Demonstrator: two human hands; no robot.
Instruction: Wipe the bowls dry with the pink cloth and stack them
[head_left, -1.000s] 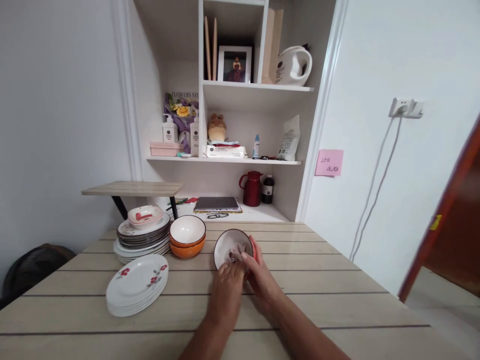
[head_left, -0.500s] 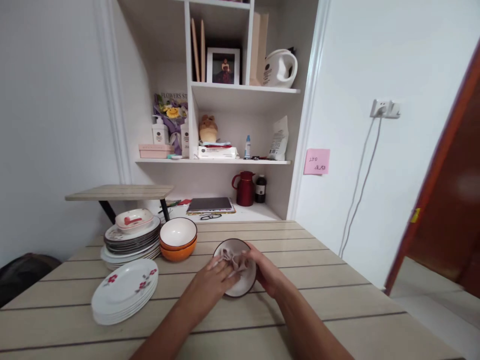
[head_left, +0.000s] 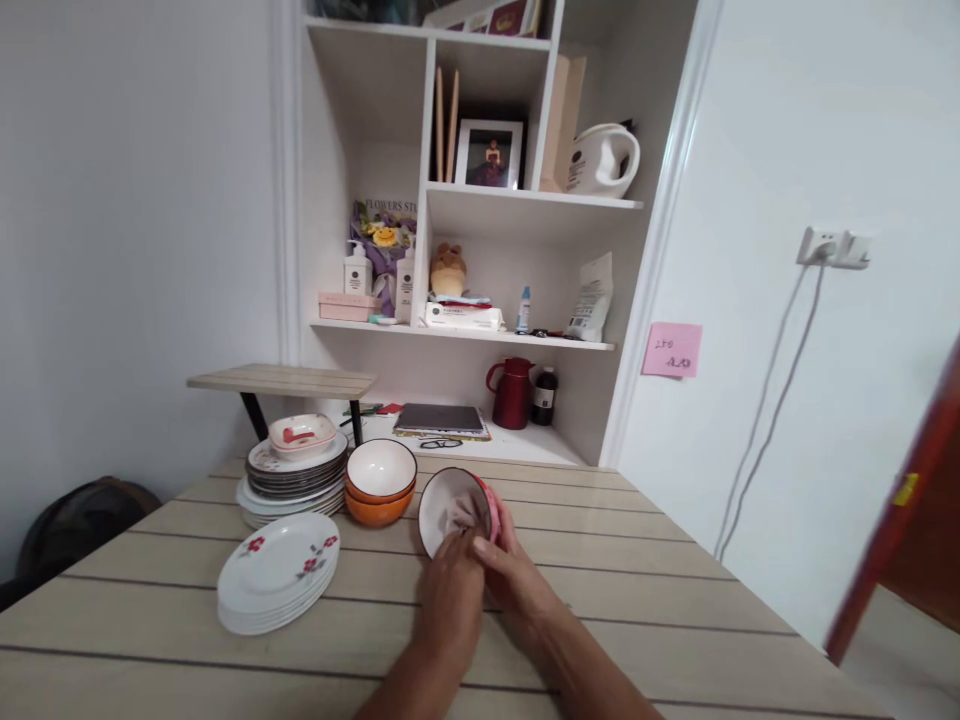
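A bowl (head_left: 435,512) with a white inside, a dark rim and a red outside is tilted above the table, its opening facing left and toward me. My right hand (head_left: 510,560) grips it from the right, thumb at the rim and fingers around the outside. Inside the bowl, my left hand (head_left: 456,575) presses a crumpled greyish-pink cloth (head_left: 466,510) against the wall; its fingertips are partly hidden in the folds. Left of the bowl stand stacked orange bowls (head_left: 380,512) with white insides.
White plates with red flowers (head_left: 277,570) lie stacked at the left. Behind them rises a taller plate pile (head_left: 294,482) topped by a square dish (head_left: 302,436). A small raised stand (head_left: 281,380), a laptop (head_left: 439,418), glasses (head_left: 441,443) and a red jug (head_left: 513,393) are farther back.
The bowl has turned from facing up toward me to tipping leftward, showing its red outside. My left hand has moved to the bowl's lower right part with the cloth. The camera view has shifted.
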